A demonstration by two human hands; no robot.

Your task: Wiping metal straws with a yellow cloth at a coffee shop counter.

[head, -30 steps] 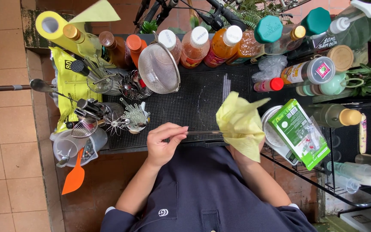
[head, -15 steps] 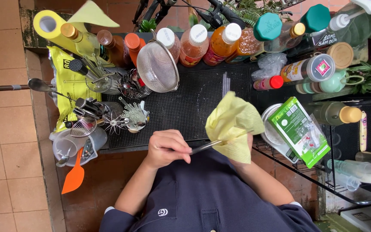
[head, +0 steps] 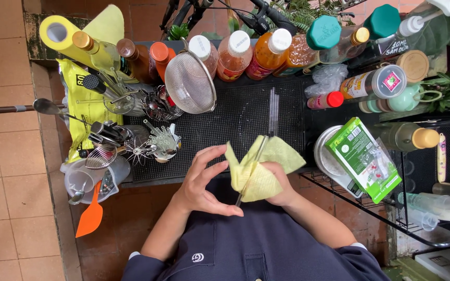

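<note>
My right hand (head: 279,184) is shut on a folded yellow cloth (head: 259,174), which is wrapped around a thin metal rod (head: 260,148). The rod runs diagonally, its upper end over the black rubber mat (head: 220,130) and its lower end near my chest. My left hand (head: 201,182) is beside the cloth with its fingers curved and apart. Its index fingertip touches the cloth's left corner and its thumb tip is close to the rod's lower end. Several clear straws (head: 273,109) lie on the mat above the cloth.
A mesh strainer (head: 189,83) leans at the mat's back, with sauce and syrup bottles (head: 235,54) behind it. Cups of whisks and bar tools (head: 157,143) stand on the left, above an orange spatula (head: 90,216). A green box (head: 363,158) rests on a metal lid at right.
The rod has swung from lying level to a diagonal inside the cloth. My left hand has let go of it and opened. The cloth has been folded tighter around the rod.
</note>
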